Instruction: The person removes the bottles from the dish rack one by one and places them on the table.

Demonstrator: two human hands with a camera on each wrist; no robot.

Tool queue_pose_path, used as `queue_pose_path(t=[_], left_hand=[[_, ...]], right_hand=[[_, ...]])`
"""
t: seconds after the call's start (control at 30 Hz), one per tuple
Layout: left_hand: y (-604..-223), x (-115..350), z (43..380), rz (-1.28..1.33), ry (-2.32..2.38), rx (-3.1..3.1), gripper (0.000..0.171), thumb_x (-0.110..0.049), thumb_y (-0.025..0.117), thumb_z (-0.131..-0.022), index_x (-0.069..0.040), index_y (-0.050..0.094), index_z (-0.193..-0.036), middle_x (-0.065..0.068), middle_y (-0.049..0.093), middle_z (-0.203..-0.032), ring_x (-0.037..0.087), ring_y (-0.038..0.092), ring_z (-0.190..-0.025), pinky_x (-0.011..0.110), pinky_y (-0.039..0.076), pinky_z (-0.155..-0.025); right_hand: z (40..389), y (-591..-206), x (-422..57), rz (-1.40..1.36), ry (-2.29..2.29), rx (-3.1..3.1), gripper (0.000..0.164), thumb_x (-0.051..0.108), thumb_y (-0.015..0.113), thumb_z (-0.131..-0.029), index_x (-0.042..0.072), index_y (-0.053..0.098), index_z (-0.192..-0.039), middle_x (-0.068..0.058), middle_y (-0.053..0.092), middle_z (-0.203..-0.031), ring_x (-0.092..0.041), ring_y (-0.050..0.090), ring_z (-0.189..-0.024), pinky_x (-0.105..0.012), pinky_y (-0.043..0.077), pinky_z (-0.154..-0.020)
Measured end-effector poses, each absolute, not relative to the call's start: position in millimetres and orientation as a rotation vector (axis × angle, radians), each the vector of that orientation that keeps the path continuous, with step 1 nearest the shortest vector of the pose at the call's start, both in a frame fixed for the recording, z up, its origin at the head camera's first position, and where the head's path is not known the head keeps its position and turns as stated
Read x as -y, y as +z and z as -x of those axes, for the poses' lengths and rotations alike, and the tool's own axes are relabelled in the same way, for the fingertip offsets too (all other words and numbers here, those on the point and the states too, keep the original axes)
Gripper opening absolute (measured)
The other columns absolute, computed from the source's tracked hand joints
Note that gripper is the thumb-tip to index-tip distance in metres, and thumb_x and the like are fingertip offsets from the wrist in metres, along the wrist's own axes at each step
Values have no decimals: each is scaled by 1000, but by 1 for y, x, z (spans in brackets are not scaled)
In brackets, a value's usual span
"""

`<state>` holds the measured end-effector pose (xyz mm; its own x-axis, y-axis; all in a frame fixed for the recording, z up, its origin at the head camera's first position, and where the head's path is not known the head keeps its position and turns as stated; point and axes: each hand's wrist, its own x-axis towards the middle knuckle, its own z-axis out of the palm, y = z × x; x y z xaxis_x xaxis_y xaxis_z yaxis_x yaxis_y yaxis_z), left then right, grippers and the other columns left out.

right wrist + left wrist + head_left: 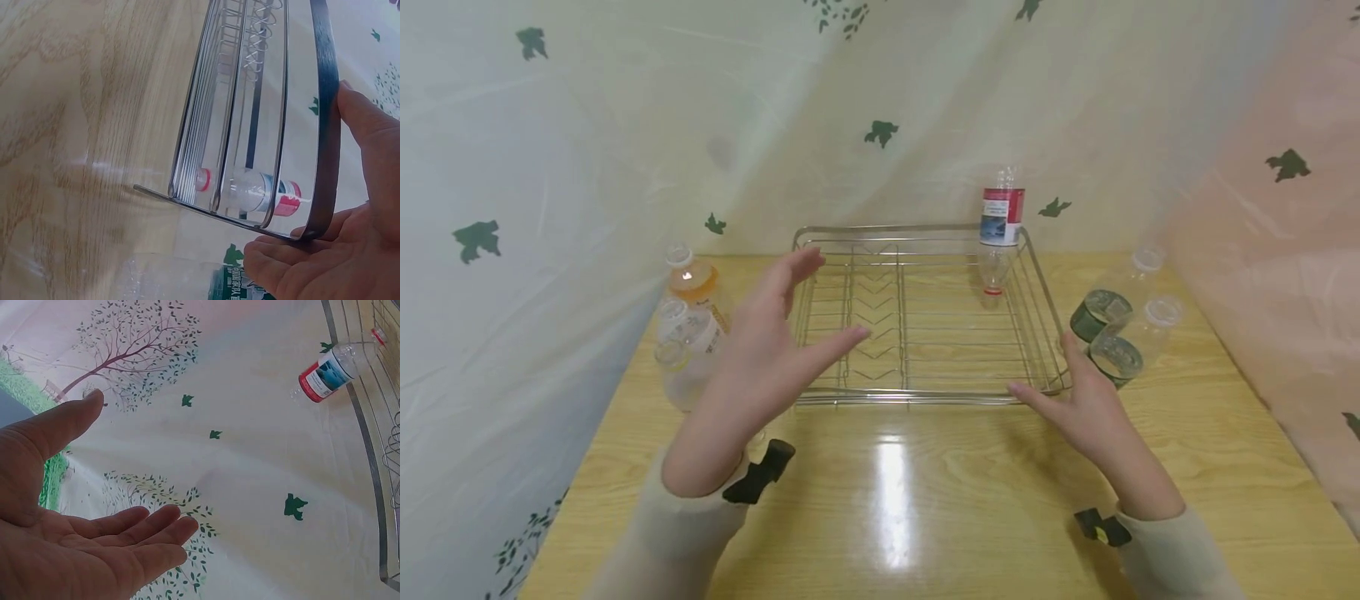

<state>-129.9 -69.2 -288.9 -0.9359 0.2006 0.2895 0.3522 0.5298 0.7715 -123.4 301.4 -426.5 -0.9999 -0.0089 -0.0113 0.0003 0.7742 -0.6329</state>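
A wire dish rack (902,396) of silver metal sits on the wooden table. In its back right corner a clear plastic bottle (1002,218) with a red and blue label stands upside down, red cap at the bottom. My right hand (1093,408) is at the rack's front right corner, thumb at the front rim and fairly straight fingers along the right side; the right wrist view shows the thumb tip against the flat metal rim (326,125). Raised over the rack's left side, my left hand (760,350) holds nothing, thumb and fingers spread apart.
Left of the rack stand a bottle (694,282) with orange contents and clear bottles (688,387), partly behind my left hand. Two clear bottles with green labels, a farther bottle (1101,315) and a nearer bottle (1116,360), stand close by my right hand. A patterned curtain (880,83) hangs behind the table.
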Motion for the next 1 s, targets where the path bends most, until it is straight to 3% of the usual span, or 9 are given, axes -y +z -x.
queue_pose_path(t=[0.53, 1.0], left_hand=[[-289, 10, 185, 494, -1495, 2640, 84, -39, 81, -88, -11, 39, -155, 1, 47, -152, 14, 42, -137, 32, 37, -112], [-288, -39, 250, 424, -1617, 2716, 86, -43, 80, -88, -15, 36, -157, 0, 45, -152, 15, 44, -135, 34, 45, -107]], right_hand=[[124, -430, -303, 19, -1063, -2972, 120, 64, 69, -88, 1, -3, -161, -36, 16, -160, -57, 22, -141, -74, 27, -107], [124, -430, -301, 16, -1059, -2966, 120, 64, 69, -89, 2, -4, -161, -35, 15, -160, -57, 22, -141, -74, 27, -107]])
